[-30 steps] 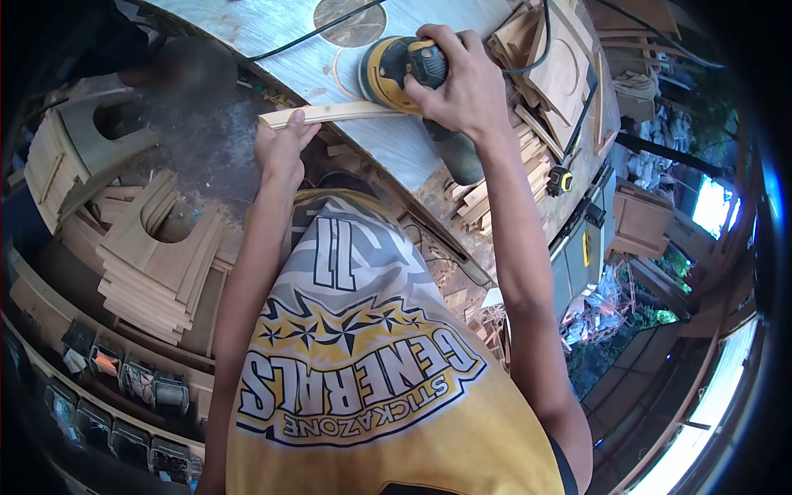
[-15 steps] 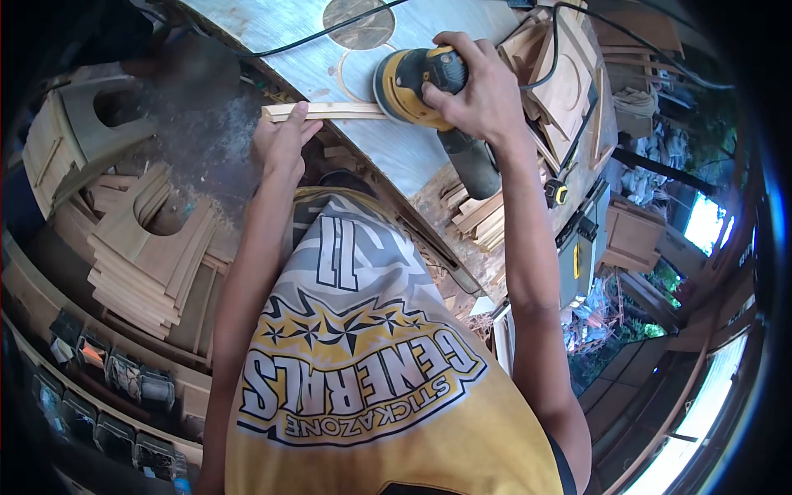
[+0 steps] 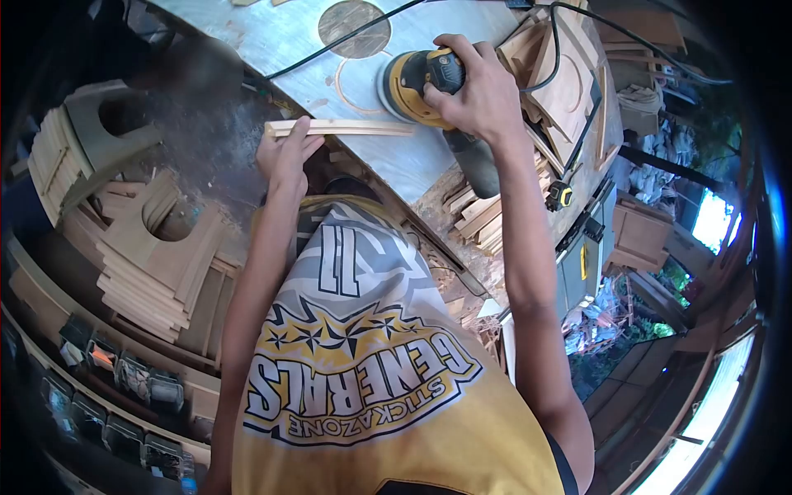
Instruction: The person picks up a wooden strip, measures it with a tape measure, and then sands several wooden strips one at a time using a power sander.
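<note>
While right hand [image 3: 483, 95] clenches around yellow sander [image 3: 417, 78], pad sits by far end of wood strip [image 3: 346, 127], well away from left fingers; contact unclear. Strip lies along edge of bench [image 3: 272, 37] under outstretched fingers of left hand [image 3: 285, 157]; thumb hidden, grasp unclear. Judged step: sanding strip. Next move calls for firm pinning and level pad. Pad face is hidden, cord [image 3: 346, 37] cut off at top.

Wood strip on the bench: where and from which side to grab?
Grip the wood strip at the end overhanging the workbench edge, from the person's side, pinched across its narrow width. It lies flat; its far end sits by the sander under the right hand. The left hand holds that overhang.
</note>
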Demonstrator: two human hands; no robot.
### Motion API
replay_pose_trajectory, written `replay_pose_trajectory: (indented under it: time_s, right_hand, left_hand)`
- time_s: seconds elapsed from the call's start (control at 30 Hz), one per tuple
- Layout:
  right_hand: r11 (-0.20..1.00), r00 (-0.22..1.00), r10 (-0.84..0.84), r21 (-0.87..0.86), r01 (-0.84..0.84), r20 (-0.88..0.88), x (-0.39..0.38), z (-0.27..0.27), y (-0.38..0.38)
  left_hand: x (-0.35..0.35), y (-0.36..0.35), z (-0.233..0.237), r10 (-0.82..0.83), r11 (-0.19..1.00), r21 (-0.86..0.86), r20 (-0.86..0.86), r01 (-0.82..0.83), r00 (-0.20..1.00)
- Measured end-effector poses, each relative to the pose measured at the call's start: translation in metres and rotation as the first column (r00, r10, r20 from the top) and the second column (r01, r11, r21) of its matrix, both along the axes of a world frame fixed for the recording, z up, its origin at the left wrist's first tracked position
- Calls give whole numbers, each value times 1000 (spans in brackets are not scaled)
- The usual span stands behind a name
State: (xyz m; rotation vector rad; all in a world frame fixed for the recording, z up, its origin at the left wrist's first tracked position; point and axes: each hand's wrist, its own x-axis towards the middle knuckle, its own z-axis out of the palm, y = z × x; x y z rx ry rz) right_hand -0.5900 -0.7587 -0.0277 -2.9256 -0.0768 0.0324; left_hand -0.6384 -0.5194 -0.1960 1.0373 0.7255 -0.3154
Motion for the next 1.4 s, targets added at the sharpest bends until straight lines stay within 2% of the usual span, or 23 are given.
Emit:
replay_pose_trajectory:
  time_s: [0.07, 0.13, 0.23, 0.37, 0.4, 0.47, 0.5, 0.57, 0.6, 0.63, 0.67, 0.7, 0.77, 0.8, 0.87, 0.97, 1.0, 1.03, 1.1, 1.13, 1.3, 1.37, 1.4]
  right_hand:
    - [999, 999, -35, -6, 35, -17, 3, 2, -11]
    - [998, 998, -61, -5, 61, -34, 3, 0, -23]
    - [991, 990, -125, 30, 127, -61, -1, -13, -36]
    - [976, 976, -210, 51, 212, -49, -6, -15, -41]
    - [976, 974, -215, 27, 217, -67, -7, -14, -41]
    - [974, 972, -223, 14, 225, -78, -10, -14, -41]
    - [974, 972, -225, 17, 227, -71, -12, -15, -37]
    - [972, 971, -230, 23, 232, -57, -17, -15, -30]
    - [971, 971, -236, 34, 237, -35, -20, -15, -26]
    - [970, 971, -239, 44, 239, -13, -22, -14, -23]
    - [968, 969, -246, 44, 247, -32, -24, -12, -21]
    - [970, 971, -238, 43, 239, -25, -23, -11, -21]
    - [975, 973, -219, 17, 220, -75, -22, -10, -24]
    - [977, 975, -211, 14, 212, -74, -20, -9, -28]
    - [983, 983, -181, 38, 182, -27, -13, -10, -39]
    - [992, 992, -125, 4, 125, 1, -12, 10, -30]
    - [996, 996, -88, 17, 88, 15, -14, 14, -26]
    - [997, 997, -80, 5, 80, 3, -17, 19, -20]
    - [997, 997, 43, 67, -39, -63, -22, 25, -4]
    - [992, 995, 83, 102, -76, -62, -24, 21, 2]
    - [985, 978, 165, 62, -158, -128, -23, 6, 28]
    - [982, 970, 189, 2, -191, -154, -24, 7, 30]
    - [982, 970, 187, -7, -190, -154, -22, 6, 29]
  left_hand:
    - [3, 7, -4, 22, 1000, -8, 41, -22, 999]
    - [2, 27, -1, -14, 1000, 5, -29, 15, 999]
    - [-5, 54, 25, 6, 999, -42, -2, -6, 1000]
    - [-19, 87, 64, -32, 994, 103, 22, 30, 999]
    - [-26, 95, 66, -201, 964, 187, 49, 189, 978]
    - [-36, 100, 73, -501, 821, 364, 90, 440, 861]
    - [-39, 99, 77, -595, 769, 335, 63, 544, 802]
    - [-39, 86, 95, -797, 391, 550, -199, 738, 571]
    - [-39, 81, 97, -797, 390, 555, -196, 735, 571]
    - [-37, 76, 96, -900, 147, 692, -203, 707, 386]
    - [-36, 72, 96, -950, -88, 796, -248, 599, 190]
    - [-33, 65, 95, -949, -81, 800, -244, 594, 200]
    - [-21, 53, 92, -926, -170, 751, -343, 638, 157]
    - [-15, 48, 90, -926, -162, 752, -340, 639, 165]
    - [-3, 35, 83, -914, -225, 772, -378, 595, 146]
    - [2, 21, 69, -918, -193, 841, -337, 506, 209]
    - [1, 17, 63, -904, -233, 829, -376, 508, 201]
    - [2, 16, 58, -907, -220, 825, -370, 520, 202]
    - [3, 12, 55, -914, -207, 860, -341, 467, 222]
    - [3, 10, 53, -909, -204, 863, -343, 461, 239]
    - [7, 9, 51, -900, -206, 822, -372, 531, 226]
    - [6, 7, 46, -869, -212, 852, -388, 479, 306]
    - [8, 5, 44, -873, -205, 855, -380, 477, 306]
